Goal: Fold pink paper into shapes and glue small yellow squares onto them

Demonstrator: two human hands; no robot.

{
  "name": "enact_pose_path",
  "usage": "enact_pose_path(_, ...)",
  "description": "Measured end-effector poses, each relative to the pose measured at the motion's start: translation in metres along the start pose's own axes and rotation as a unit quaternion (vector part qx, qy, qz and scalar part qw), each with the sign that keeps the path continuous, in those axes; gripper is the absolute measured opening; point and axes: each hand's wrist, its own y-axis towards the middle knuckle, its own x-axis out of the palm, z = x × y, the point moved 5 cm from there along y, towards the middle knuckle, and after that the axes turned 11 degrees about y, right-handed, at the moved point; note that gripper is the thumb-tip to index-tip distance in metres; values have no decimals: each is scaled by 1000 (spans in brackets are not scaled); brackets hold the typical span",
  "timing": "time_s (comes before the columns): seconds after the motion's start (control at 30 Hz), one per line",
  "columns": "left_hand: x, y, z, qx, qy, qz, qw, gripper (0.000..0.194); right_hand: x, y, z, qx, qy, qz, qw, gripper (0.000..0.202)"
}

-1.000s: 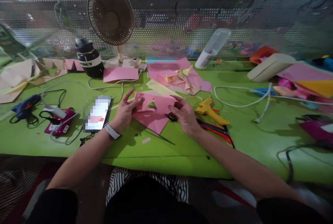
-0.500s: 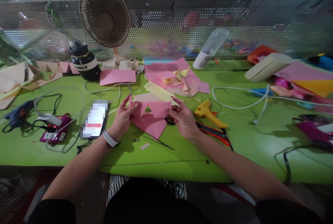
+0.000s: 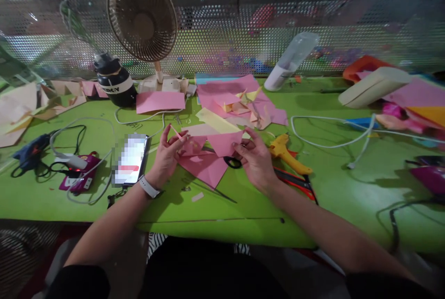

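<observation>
A cut and folded pink paper strip (image 3: 222, 144) is stretched between both hands above the green table. My left hand (image 3: 167, 156) pinches its left end, which is turned edge-on. At its right end my right hand (image 3: 256, 160) has thumb and fingers closed on the paper. Under the strip a larger pink sheet (image 3: 205, 169) lies with a corner pointing toward me. Black scissors (image 3: 232, 162) lie partly beneath the papers, a handle loop showing beside my right hand. A pale yellow sheet (image 3: 219, 121) is just behind the strip.
To the left are a phone (image 3: 130, 159), a purple power strip (image 3: 79, 173) and a blue glue gun (image 3: 34, 149). A yellow glue gun (image 3: 288, 154) lies right of my right hand. Behind stand a fan (image 3: 142, 21), a dark bottle (image 3: 116, 83) and a clear tilted bottle (image 3: 292, 60).
The pink strip has opened wider between my hands, its left part turned at an angle. My right hand has moved slightly right. The whole view has shifted a little.
</observation>
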Motion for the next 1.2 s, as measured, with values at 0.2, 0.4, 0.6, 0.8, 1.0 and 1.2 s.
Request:
enact_pose_path(0.2,3,-11,18,170,234,-8,957,75,4,-5,1,34,6,-14,999,63)
enact_pose_path(0.4,19,-31,35,325,427,-1,843,72,9,-13,1,71,19,-35,997,62)
enact_pose_path(0.6,31,-42,54,329,473,-64,815,37,15,-18,-2,71,21,-66,995,64)
enact_pose_path(0.8,13,-29,63,205,387,-73,896,51,13,-11,-5,45,11,-47,998,61)
enact_pose_path(1.0,6,-8,41,97,257,-121,954,73,6,-7,-3,43,8,-33,998,54)
enact_pose_path(1.2,10,-12,39,99,323,-130,932,64,6,-9,-2,31,-20,-49,998,60)
